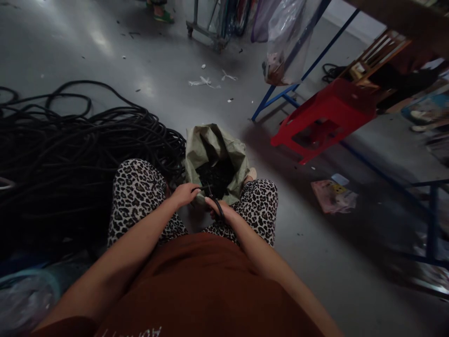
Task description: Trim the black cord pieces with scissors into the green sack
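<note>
Between my knees stands an open green sack point(196, 147) with a heap of small black pieces point(220, 174) inside. My left hand point(185, 194) is closed on a thin black cord point(200, 188) at the sack's near rim. Just to its right, my right hand point(221, 211) is closed round the black handles of a pair of scissors point(220, 208), whose blades point up toward the cord over the opening. Whether the blades touch the cord I cannot tell. A large tangled pile of black cord point(105, 126) lies on the floor to the left, reaching the sack's side.
A red plastic stool point(326, 117) lies or leans at the right beside a blue metal frame point(280, 97). A clear plastic bag point(286, 42) hangs there. Printed packaging point(331, 196) lies on the floor. A light-blue tub point(52, 281) stands lower left. A person's green shoe point(163, 17) shows far back.
</note>
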Tool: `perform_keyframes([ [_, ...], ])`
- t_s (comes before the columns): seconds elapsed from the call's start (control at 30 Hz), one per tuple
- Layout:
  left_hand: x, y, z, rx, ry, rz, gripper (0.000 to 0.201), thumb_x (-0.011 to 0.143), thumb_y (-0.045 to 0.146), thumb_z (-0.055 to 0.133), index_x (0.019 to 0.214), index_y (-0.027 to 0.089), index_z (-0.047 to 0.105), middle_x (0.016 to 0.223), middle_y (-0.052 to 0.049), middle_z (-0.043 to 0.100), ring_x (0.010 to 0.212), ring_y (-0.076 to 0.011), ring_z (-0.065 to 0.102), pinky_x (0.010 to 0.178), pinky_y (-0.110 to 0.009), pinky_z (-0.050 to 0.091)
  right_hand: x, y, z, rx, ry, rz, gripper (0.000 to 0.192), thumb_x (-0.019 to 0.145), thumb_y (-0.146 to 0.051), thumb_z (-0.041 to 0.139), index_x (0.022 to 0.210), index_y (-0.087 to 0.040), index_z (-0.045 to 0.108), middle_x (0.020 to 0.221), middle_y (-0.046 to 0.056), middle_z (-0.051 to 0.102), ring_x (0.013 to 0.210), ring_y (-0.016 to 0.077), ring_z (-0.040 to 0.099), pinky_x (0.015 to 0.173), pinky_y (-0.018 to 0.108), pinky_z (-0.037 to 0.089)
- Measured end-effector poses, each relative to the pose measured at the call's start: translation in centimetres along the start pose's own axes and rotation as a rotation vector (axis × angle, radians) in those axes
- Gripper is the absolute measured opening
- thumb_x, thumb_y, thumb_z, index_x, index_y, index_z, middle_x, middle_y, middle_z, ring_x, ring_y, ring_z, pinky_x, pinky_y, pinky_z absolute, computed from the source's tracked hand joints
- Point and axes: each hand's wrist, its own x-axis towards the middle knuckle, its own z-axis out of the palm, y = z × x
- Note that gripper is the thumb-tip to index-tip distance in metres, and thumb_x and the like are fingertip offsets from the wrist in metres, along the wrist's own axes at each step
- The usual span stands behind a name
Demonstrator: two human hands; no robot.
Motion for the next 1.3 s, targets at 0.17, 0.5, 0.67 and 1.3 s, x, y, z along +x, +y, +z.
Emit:
perform_keyframes([
  [0.17,0.0,-0.1,-0.1,-0.007,0.01,-0.02,0.038,0.086,0.037,0.041,0.111,0.02,0.064,0.109,-0.006,0.067,0.101,-0.02,0.059,0.088,-0.028,0.043,-0.1,-0.1,0.0,0.029,0.019,0.004,0.05,0.075,-0.061,0.057,0.066,-0.012,0.057,0.051,0.004,0.054,0.039,0.012,0.051,0.038,0.022,0.042],
  [0.5,-0.1,-0.3,0.0,0.014,-0.004,0.019,0.034,0.085,0.036,0.045,0.11,0.023,0.065,0.107,-0.004,0.067,0.1,-0.0186,0.059,0.088,-0.027,0.043,0.2,0.2,0.1,-0.008,0.014,0.001,0.052,0.079,-0.059,0.054,0.077,-0.007,0.058,0.05,0.004,0.054,0.042,0.0122,0.052,0.04,0.02,0.04],
  [0.67,-0.3,-0.2,-0.4,0.054,-0.032,0.056,0.034,0.085,0.037,0.045,0.107,0.023,0.066,0.104,-0.005,0.068,0.097,-0.0196,0.06,0.086,-0.028,0.042,0.0,-0.2,0.1,-0.009,0.009,0.024,0.052,0.077,-0.06,0.056,0.076,-0.008,0.059,0.048,0.002,0.052,0.041,0.0117,0.05,0.04,0.019,0.039],
  [1.3,0.2,1.4,-1.8,0.154,0.031,0.102,0.031,0.087,0.032,0.045,0.108,0.022,0.065,0.098,-0.008,0.066,0.097,-0.022,0.058,0.085,-0.032,0.041,0.5,0.4,-0.3,0.058,0.078,-0.078,0.051,0.076,-0.062,0.055,0.064,-0.012,0.057,0.047,0.001,0.051,0.038,0.0092,0.047,0.037,0.019,0.039],
])
